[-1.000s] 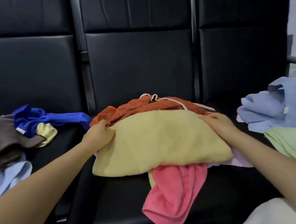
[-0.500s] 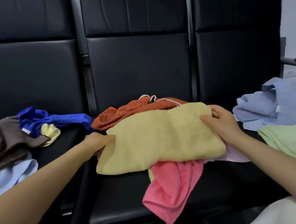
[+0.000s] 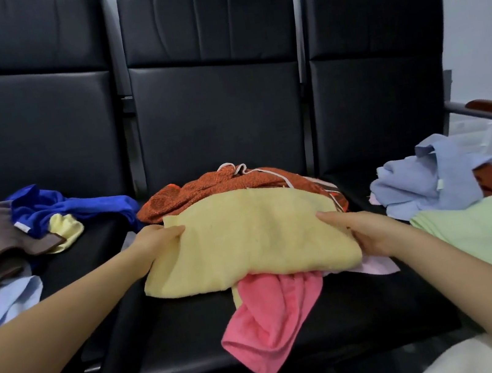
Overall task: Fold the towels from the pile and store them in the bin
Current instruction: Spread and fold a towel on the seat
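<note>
Both hands have slid closer together since a second ago, bunching the yellow towel up narrower. Left hand grips its left edge, right hand pinches the right side, thumb on top. It's sitting on the middle black seat, over a pink towel that hangs toward the near edge, with an orange towel just behind. Green towel lies off right.

Yellow towel; pink towel; orange patterned cloth; green towel; black seats.
</note>
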A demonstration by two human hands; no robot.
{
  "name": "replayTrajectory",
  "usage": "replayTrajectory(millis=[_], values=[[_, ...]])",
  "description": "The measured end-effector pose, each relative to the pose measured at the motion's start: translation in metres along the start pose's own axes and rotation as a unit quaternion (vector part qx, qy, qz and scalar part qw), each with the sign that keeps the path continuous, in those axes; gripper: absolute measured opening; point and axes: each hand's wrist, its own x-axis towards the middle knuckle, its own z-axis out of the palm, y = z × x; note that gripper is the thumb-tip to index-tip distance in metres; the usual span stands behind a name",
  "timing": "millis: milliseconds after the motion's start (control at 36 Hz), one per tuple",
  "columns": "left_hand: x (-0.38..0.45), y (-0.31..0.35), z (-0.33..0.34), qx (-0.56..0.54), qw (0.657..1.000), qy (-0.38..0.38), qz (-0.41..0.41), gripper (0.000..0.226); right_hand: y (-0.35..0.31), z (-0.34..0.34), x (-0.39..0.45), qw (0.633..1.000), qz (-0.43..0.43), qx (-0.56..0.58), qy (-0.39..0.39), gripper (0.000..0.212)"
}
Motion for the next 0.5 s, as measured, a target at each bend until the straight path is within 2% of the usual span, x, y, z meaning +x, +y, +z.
replayTrajectory(millis=[83, 250, 306, 361, 389, 500], values=[[0.001, 0.001, 0.007, -0.004, 1.0, 0.02, 0.021, 0.039, 0.005, -0.002, 0.002, 0.999, 0.003, 0.029, -0.014, 0.055], [-0.004, 0.0, 0.01, -0.001, 0.999, 0.02, 0.049, 0.045, 0.01, 0.006, -0.002, 0.992, 0.016, 0.123, 0.013, 0.063], [-0.004, -0.001, 0.007, -0.014, 0.999, 0.002, 0.038, 0.045, 0.007, 0.012, -0.006, 0.989, 0.024, 0.141, 0.032, 0.055], [-0.004, -0.002, 0.003, -0.03, 0.999, -0.005, 0.039, 0.043, -0.001, 0.021, -0.014, 0.987, 0.016, 0.151, 0.054, 0.027], [-0.006, -0.001, 0.001, -0.033, 0.999, 0.001, 0.042, 0.042, -0.005, 0.022, -0.016, 0.987, 0.003, 0.15, 0.063, 0.024], [-0.011, 0.001, -0.003, -0.056, 0.995, 0.028, 0.074, 0.038, -0.016, 0.02, -0.012, 0.986, -0.076, 0.115, 0.098, 0.04]])
